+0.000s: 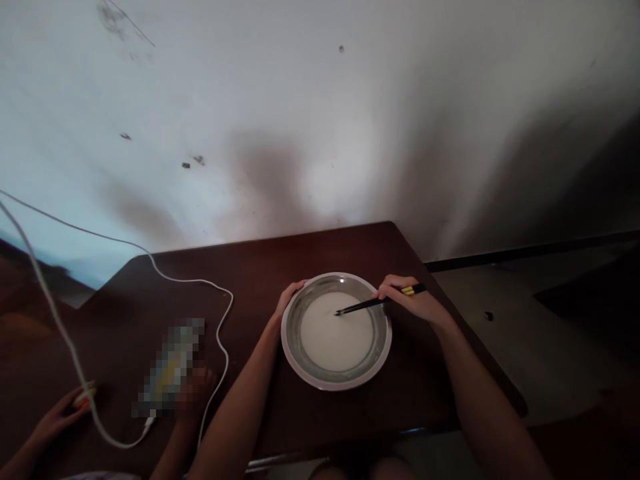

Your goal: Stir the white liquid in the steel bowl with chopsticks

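A round metal bowl point(336, 380) with a pale rim stands on the dark table in front of me. Inside it is a smooth white mixture point(335, 343); whether it is powder or liquid I cannot tell. My right hand point(407, 297) grips a pair of black chopsticks point(363, 305) with yellow-marked ends, above the bowl's right rim. Their tips meet the white surface near the middle. Around the left side of the bowl, my left hand point(289, 299) holds the rim, its fingers partly hidden behind it.
A dark brown table point(250, 267) stands against a marked white wall point(300, 100). On the left, a white cable point(227, 313) runs to a blurred device point(173, 363). Another person's hands point(63, 413) are there, one near a small orange and yellow thing.
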The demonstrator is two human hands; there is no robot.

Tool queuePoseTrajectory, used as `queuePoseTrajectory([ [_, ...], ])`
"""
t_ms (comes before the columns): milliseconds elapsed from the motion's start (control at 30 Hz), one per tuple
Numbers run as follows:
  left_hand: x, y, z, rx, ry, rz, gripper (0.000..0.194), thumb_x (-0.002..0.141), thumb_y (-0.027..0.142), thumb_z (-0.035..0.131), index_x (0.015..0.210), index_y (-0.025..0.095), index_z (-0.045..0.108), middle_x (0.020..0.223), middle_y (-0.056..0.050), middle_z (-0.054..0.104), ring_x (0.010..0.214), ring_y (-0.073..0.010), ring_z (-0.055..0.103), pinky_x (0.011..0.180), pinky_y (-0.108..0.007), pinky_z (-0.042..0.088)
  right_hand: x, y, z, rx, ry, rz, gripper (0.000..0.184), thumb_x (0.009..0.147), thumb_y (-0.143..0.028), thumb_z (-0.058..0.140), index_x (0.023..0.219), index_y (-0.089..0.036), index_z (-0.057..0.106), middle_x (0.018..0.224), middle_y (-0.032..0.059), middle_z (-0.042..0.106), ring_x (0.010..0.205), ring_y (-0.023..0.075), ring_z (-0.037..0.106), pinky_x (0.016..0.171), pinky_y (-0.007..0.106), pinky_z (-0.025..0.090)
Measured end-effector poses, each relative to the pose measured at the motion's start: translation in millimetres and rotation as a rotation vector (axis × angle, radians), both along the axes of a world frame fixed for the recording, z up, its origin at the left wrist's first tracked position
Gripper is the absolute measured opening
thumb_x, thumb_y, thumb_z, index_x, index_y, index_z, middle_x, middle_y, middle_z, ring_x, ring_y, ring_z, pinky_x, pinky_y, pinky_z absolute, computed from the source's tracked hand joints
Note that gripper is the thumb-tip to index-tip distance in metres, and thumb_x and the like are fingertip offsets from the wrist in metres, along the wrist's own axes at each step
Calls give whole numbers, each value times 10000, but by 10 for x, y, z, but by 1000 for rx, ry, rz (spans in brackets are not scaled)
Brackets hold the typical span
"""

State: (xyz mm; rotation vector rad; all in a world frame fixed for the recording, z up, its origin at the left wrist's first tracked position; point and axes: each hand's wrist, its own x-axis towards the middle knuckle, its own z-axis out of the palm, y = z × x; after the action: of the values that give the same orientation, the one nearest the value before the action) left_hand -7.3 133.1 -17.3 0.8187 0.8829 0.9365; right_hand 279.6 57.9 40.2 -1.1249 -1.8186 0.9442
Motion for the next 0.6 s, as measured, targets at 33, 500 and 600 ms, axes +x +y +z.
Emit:
queuePoseTrajectory([
  [33, -4, 5, -8, 1, 0, -3, 316, 621, 328, 603, 849, 129, 696, 813, -57, 690, 823, -223, 601, 788, -296, 427, 9, -3, 3, -9, 18, -13, 267, 847, -312, 495, 656, -178, 626, 749, 30, 676, 725, 151, 606, 684, 271, 436],
  [500, 2, 10, -4, 21, 14, -5, 315, 608, 341, 615, 832, 135, 696, 818, -57, 688, 834, -235, 599, 794, -310, 429, -12, -24, 16, -67, 25, 91, 289, 855, -321, 478, 648, -176, 619, 708, 28, 668, 706, 147, 614, 677, 272, 446],
  [600, 9, 7, 4, 2, 1, -1, 300, 602, 337, 622, 809, 133, 694, 774, -51, 684, 780, -221, 600, 768, -302, 438, -50, -17, 3, -28, -12, 133, 254, 851, -321, 487, 706, -180, 642, 794, 40, 679, 760, 154, 611, 702, 281, 448],
])
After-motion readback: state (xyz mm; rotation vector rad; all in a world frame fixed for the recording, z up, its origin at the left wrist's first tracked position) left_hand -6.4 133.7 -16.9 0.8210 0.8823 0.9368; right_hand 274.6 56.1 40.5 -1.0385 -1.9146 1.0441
